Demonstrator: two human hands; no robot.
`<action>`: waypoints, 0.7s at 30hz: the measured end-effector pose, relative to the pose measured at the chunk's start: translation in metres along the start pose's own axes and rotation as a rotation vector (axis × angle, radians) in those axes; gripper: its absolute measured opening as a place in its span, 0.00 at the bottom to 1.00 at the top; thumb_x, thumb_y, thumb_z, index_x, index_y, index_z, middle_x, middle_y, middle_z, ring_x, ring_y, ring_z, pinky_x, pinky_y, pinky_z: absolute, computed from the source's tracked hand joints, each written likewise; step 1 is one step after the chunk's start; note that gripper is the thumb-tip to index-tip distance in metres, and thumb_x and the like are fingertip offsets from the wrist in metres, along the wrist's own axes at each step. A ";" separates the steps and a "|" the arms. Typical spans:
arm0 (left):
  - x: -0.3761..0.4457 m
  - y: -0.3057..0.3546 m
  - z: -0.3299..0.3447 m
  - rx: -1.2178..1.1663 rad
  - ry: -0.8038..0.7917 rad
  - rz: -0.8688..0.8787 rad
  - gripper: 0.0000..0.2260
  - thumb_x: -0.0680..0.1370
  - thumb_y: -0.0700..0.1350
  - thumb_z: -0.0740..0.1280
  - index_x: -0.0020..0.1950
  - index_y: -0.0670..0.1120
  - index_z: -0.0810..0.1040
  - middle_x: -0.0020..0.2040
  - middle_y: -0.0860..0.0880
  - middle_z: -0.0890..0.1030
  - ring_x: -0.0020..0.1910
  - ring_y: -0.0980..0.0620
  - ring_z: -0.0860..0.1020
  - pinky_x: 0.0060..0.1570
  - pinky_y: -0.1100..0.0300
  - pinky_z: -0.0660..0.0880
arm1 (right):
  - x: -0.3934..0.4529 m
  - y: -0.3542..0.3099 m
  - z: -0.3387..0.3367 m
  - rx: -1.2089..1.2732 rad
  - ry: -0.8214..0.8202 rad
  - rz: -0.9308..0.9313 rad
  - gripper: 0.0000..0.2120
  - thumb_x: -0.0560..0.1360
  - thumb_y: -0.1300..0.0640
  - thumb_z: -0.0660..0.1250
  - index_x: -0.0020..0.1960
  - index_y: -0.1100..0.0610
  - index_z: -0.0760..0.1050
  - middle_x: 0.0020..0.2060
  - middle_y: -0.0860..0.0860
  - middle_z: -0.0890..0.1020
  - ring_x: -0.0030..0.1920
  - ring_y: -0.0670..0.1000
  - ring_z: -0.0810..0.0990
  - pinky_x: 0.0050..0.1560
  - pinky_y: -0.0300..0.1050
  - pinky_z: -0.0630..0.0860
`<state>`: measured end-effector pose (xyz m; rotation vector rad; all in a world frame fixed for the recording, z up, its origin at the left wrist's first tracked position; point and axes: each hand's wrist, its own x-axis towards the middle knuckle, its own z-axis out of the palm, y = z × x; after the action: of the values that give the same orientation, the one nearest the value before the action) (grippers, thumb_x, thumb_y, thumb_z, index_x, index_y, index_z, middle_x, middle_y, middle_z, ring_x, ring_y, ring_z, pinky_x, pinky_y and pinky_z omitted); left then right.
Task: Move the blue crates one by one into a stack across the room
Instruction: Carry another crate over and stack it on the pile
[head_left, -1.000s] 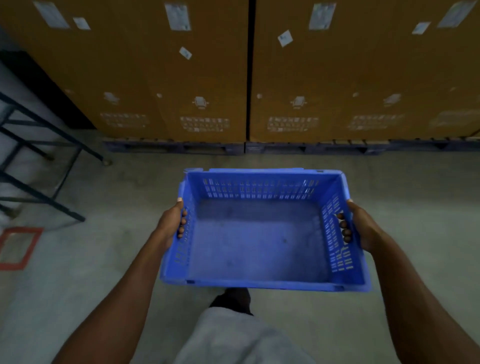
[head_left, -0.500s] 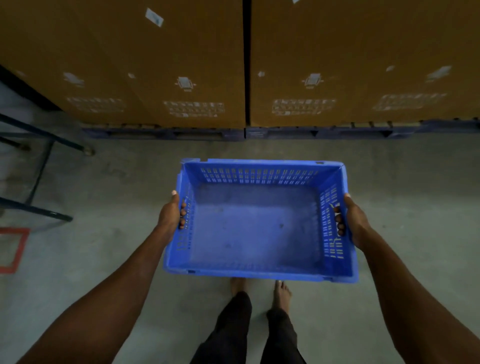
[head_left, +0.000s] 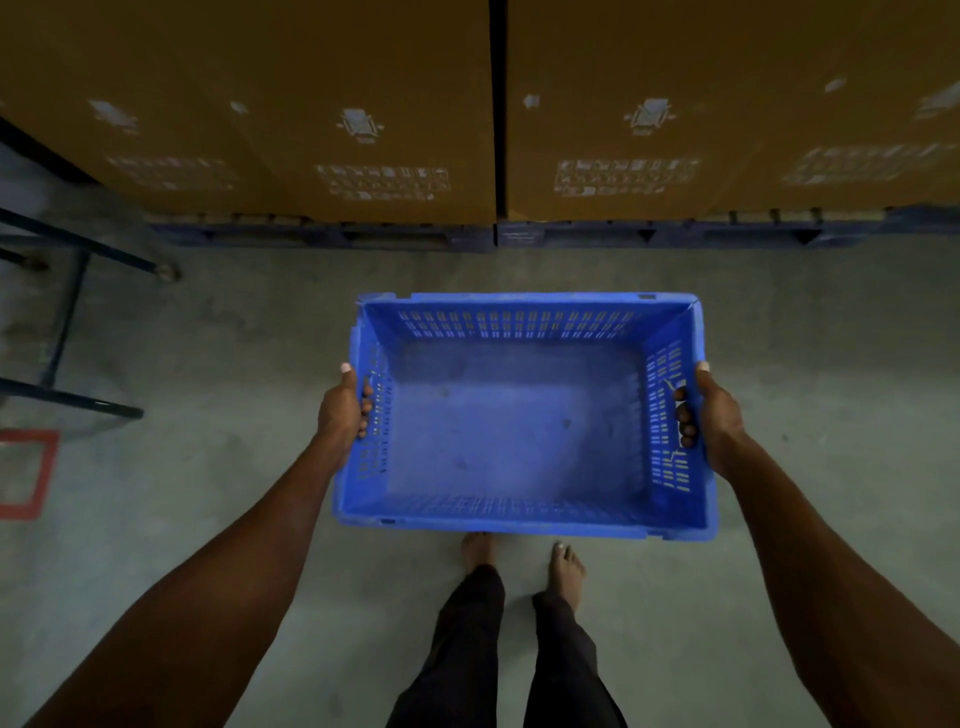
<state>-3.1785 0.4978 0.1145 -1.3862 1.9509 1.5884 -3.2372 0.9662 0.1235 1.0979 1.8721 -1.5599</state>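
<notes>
Left hand (head_left: 344, 410): clenched on the left short wall of the blue crate (head_left: 524, 431), thumb laid along the rim, fingertips (head_left: 365, 405) hooked through the slotted side. Right hand (head_left: 712, 415): clenched likewise on the right short wall, thumb on the rim, fingertips (head_left: 684, 415) seen inside through the handle slot.

Blue crate: carried level between both hands, in front of the body and above the floor (head_left: 234, 374); open top upward, nothing inside, walls slotted. Compared with half a second ago, it is held slightly lower in the view and nearer the feet, the grip on both sides being unchanged.

Bare feet (head_left: 566, 569): placed side by side on the floor just behind the near rim of the crate, below dark trouser legs (head_left: 467, 649). One second ago only one leg and a pale garment were seen there; the feet are now set together as in the later earlier frame.

Cardboard cartons (head_left: 311, 104): two large brown units standing side by side on dark pallets (head_left: 332, 236) beyond the crate, printed markings blurred. These are seen closer and larger than a second ago.

Metal frame (head_left: 67, 312): dark tubing at the left edge, more of it cut off than before.

Red floor marking (head_left: 26, 475): square outline at the far left edge.
</notes>
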 end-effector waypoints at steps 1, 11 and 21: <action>0.000 -0.002 -0.001 0.007 -0.004 -0.003 0.27 0.82 0.67 0.50 0.37 0.48 0.71 0.26 0.52 0.68 0.21 0.53 0.61 0.25 0.62 0.59 | -0.001 0.001 0.000 -0.001 0.004 -0.001 0.27 0.78 0.31 0.55 0.37 0.54 0.70 0.24 0.49 0.67 0.21 0.48 0.61 0.20 0.38 0.60; -0.006 -0.017 -0.007 -0.033 -0.018 0.006 0.27 0.83 0.67 0.51 0.38 0.47 0.71 0.28 0.51 0.67 0.22 0.53 0.62 0.26 0.60 0.61 | -0.003 0.012 0.000 -0.010 -0.011 -0.003 0.27 0.78 0.31 0.56 0.39 0.55 0.71 0.27 0.52 0.68 0.23 0.50 0.63 0.21 0.40 0.62; -0.007 -0.017 -0.007 -0.023 0.002 0.057 0.26 0.84 0.64 0.50 0.41 0.46 0.73 0.29 0.50 0.68 0.19 0.56 0.63 0.20 0.65 0.61 | 0.001 0.013 0.001 -0.018 -0.017 -0.012 0.29 0.78 0.30 0.54 0.40 0.56 0.72 0.26 0.52 0.69 0.19 0.49 0.64 0.20 0.38 0.62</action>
<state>-3.1588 0.4960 0.1118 -1.3533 1.9962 1.6400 -3.2274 0.9657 0.1145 1.0646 1.8809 -1.5511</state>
